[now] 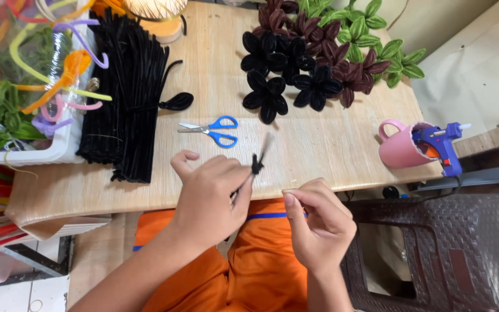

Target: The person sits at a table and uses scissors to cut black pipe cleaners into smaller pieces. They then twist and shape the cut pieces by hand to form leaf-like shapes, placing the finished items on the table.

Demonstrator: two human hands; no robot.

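Closest in, the orange cloth [261,266] over the person's lap fills the bottom, and above it the left hand [206,199] is curled tight, fingers pinched on a thin black fuzzy pipe-cleaner stem [257,164] with a small knot near its middle, its blurred tip rising past the fingertips. The right hand [319,222] sits just beside, fingers loosely bent and narrow, thumb raised; whether it touches the stem I cannot tell. Just beyond the left fingers lie small blue-handled scissors [212,131], blades shut, on the pale wooden table [330,150]. Further out from them, a cluster of black pipe-cleaner flowers [284,75]. Off to the left of the left hand, a thick bundle of black pipe cleaners [125,92] beside a white plastic tray [59,147] of coloured ones. Right of the right hand, near the table's edge, a pink mug [402,147] holds a blue glue gun [440,141]. Bare wood lies open between scissors and mug; both hands hang just off the near table edge.
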